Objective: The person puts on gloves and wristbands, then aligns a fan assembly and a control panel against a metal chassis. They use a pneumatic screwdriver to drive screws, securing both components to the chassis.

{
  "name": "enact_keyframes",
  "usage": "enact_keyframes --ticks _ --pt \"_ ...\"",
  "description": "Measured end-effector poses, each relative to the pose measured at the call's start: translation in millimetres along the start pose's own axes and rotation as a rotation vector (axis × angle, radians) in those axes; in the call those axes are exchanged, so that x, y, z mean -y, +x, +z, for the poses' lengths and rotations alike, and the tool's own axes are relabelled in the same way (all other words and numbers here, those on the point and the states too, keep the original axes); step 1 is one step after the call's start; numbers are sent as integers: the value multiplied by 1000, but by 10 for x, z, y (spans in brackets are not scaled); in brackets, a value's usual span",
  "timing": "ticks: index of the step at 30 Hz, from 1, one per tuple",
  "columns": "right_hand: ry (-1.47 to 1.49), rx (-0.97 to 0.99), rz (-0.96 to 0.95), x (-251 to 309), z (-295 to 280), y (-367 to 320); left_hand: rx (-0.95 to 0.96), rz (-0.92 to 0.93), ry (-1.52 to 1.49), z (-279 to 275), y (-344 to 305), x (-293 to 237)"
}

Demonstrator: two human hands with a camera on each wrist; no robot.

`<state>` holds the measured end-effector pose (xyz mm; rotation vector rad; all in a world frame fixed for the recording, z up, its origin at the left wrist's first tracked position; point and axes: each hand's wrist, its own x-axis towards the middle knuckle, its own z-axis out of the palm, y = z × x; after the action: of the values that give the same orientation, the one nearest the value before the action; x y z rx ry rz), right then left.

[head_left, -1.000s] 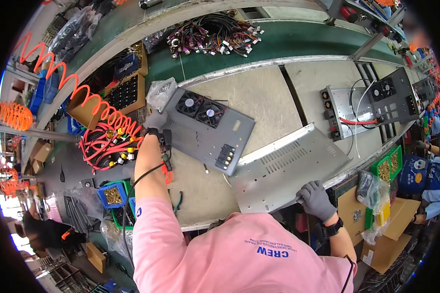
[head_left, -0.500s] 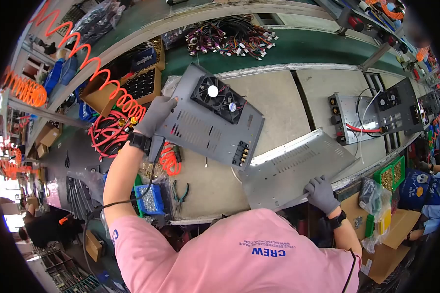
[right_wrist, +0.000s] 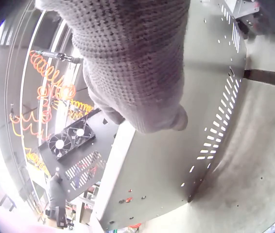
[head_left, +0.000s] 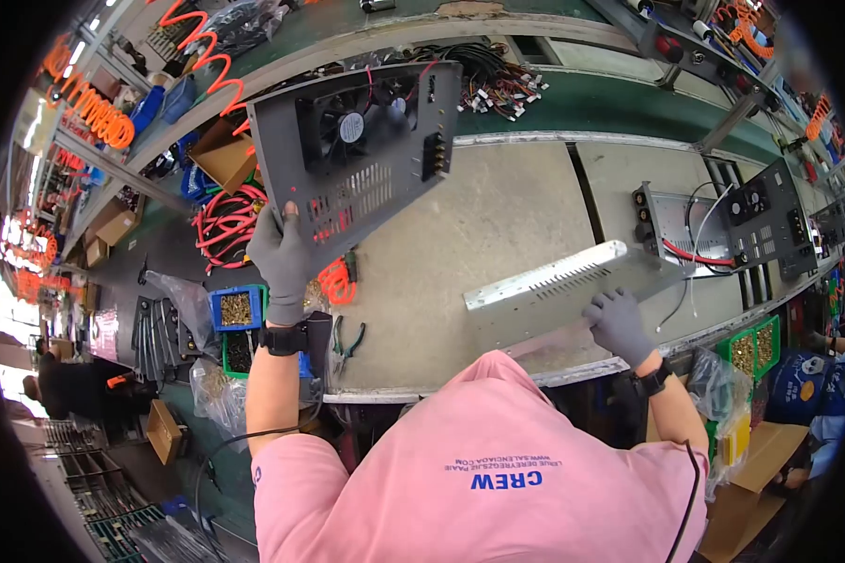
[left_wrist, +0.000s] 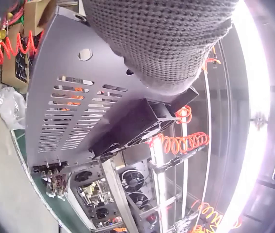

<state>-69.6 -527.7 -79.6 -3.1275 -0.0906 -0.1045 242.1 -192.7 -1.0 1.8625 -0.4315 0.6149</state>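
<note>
A dark grey panel (head_left: 347, 188) with two black fans (head_left: 352, 127) is raised off the bench at the left, its edge gripped by the left gloved hand (head_left: 282, 263). In the left wrist view the glove (left_wrist: 162, 43) covers part of the slotted panel (left_wrist: 69, 102). The right gloved hand (head_left: 618, 327) grips the near edge of a silver slotted sheet (head_left: 573, 298), which is tilted above the bench. The right wrist view has the glove (right_wrist: 132, 63) over the sheet's flanged edge (right_wrist: 115, 170); its fingertips are partly hidden.
Another chassis (head_left: 695, 225) with a fan panel and red cable stands at the right of the bench (head_left: 422, 281). Pliers (head_left: 347, 345) lie near the front edge. Bins of small parts (head_left: 235, 308) and red cables (head_left: 225, 225) are at the left, wire bundles (head_left: 507, 89) at the back.
The left hand has lifted the fan panel off the bench and tilted it up, towards the back left. The silver sheet, in the right hand, has risen and tipped.
</note>
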Motion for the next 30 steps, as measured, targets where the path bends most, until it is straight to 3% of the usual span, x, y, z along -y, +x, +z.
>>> enact_keyframes --ticks 2,5,8,10,12,14,16,18,21,26,28,29,30 --pt "-28 20 -33 -34 -28 51 -28 -23 -38 -9 -118 -2" --pt "-63 24 -86 -32 79 125 35 -38 266 -68 -333 147" --pt "-73 36 -82 -34 367 84 104 -9 370 -73 -669 317" --pt "-61 53 -63 -41 512 66 89 -117 340 -79 -898 480" --pt "-69 110 -29 32 596 51 -49 88 256 -107 -1065 491" --pt "-86 152 -42 110 689 35 31 28 222 -176 -1234 491" --pt "-105 179 -59 145 794 23 120 -149 223 -173 -1341 480" --pt "-120 274 -109 181 928 -41 109 -145 194 -239 -1467 438" --pt "-117 260 -122 224 1179 -96 336 -214 179 -375 -1688 452" --pt "-115 262 -62 300 1195 -8 309 -123 58 -472 -2154 616" --pt "-81 303 -42 312 895 74 234 -331 158 -499 -2329 635" --pt "-37 201 -101 293 811 107 212 -466 159 -512 -2368 601" --pt "8 100 -162 280 709 139 200 -471 160 -515 -2366 523"
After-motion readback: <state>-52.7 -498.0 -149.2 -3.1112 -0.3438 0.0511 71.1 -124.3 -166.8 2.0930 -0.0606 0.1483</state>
